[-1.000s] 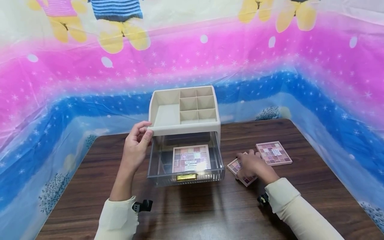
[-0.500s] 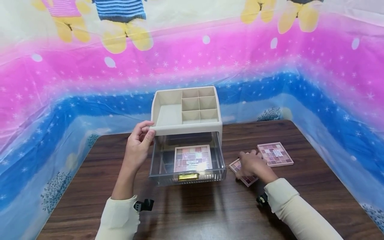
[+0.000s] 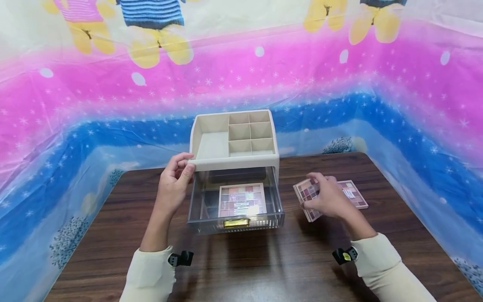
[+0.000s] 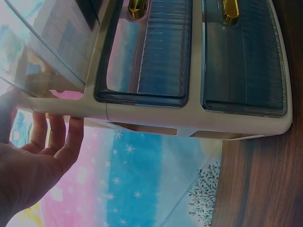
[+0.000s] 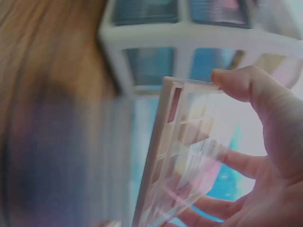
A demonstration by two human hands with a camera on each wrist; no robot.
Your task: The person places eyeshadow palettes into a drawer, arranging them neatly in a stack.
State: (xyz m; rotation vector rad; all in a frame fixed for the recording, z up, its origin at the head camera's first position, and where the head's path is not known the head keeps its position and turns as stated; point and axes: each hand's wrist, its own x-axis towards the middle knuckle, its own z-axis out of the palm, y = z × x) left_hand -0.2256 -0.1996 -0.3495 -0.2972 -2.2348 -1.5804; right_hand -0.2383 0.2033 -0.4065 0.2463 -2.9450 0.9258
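Raised a little over the table, an eyeshadow palette (image 3: 307, 191) with a pale pink frame is gripped between the thumb and fingers of my right hand (image 3: 327, 197). The right wrist view shows that palette (image 5: 182, 151) tilted, thumb at one edge and fingers at the other. A second palette (image 3: 356, 195) lies on the table, partly hidden behind my right hand. My left hand (image 3: 173, 182) holds the front left corner of a cream drawer organizer (image 3: 235, 161). Its clear top drawer (image 3: 203, 214), with a gold handle (image 3: 236, 222), is pulled out and has another palette (image 3: 241, 199) lying in it.
The organizer's top has one large compartment (image 3: 213, 144) and several small ones (image 3: 239, 131). Two lower drawers with gold handles show in the left wrist view, the lowest drawer (image 4: 246, 66) beside the table. A printed cloth (image 3: 226, 92) hangs behind the dark wooden table (image 3: 151, 226).
My right hand has lifted the nearer palette from the table and tilted it, moving slightly up and right. My left hand stays on the organizer's corner.
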